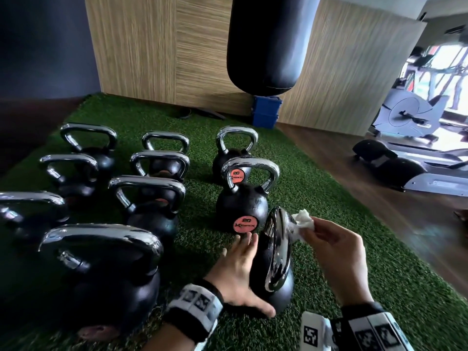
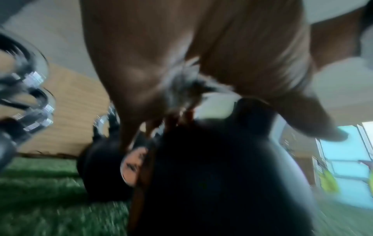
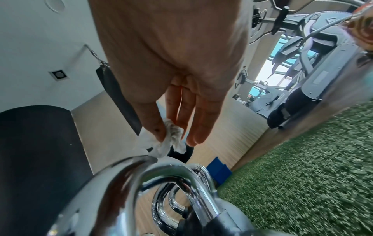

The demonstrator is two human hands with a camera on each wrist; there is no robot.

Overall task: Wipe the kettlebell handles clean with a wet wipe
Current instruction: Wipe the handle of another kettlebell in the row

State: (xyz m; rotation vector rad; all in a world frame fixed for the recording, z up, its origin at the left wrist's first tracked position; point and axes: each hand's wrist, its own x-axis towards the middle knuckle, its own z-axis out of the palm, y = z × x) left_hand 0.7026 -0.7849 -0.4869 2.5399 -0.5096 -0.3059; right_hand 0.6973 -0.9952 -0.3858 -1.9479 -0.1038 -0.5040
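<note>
Head view: kettlebell [image 1: 272, 279] nearest the person sits on green turf [image 1: 379, 262], chrome handle [image 1: 277, 249] turned edge-on to the camera. Right hand [image 1: 334, 247] pinches a bunched white wipe [image 1: 300, 219] between thumb and fingertips, wipe touching the top of the handle; other fingers extended. Right wrist view confirms: wipe [image 3: 161, 143] pinched at the thumb [image 3: 149, 118], its lower edge on the handle [image 3: 129, 175]. Left hand [image 1: 240, 269] flat, fingers straight, palm against the kettlebell's left side, steadying it, nothing gripped. Left wrist view blurred; hand [image 2: 181, 63] over the black body [image 2: 222, 175]. More kettlebells in rows to the left and behind, one right behind with a pink "20" label [image 1: 245, 224]. Beyond: wood-panel wall [image 1: 152, 46], hanging black punching bag [image 1: 268, 41], blue box [image 1: 266, 112], wood floor [image 1: 354, 168] at right, exercise machines [image 1: 410, 115] by bright windows.
</note>
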